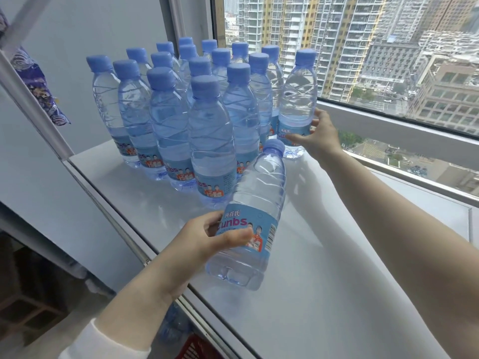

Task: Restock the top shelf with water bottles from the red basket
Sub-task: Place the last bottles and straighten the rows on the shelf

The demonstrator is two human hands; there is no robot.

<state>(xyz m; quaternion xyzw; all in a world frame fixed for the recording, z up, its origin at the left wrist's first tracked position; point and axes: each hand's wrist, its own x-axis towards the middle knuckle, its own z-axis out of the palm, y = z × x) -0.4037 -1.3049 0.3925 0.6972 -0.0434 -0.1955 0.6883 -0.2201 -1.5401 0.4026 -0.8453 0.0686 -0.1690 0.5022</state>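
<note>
At 10 o'clock a purple patterned packet (39, 84) hangs beside the shelving frame. A block of standing water bottles (207, 120) with blue caps fills the white top shelf (337, 281) from 11 to 12 o'clock. At 6 o'clock, below the shelf's front edge, a corner of the red basket (191, 348) shows. The left hand (207, 242) wraps fingers and thumb round the label of a tilted water bottle (254, 211), its cap leaning toward the block. At 1 o'clock the right hand (318, 136) grips the label of an upright water bottle (298, 99) standing at the block's right end, by the window (388, 47).
</note>
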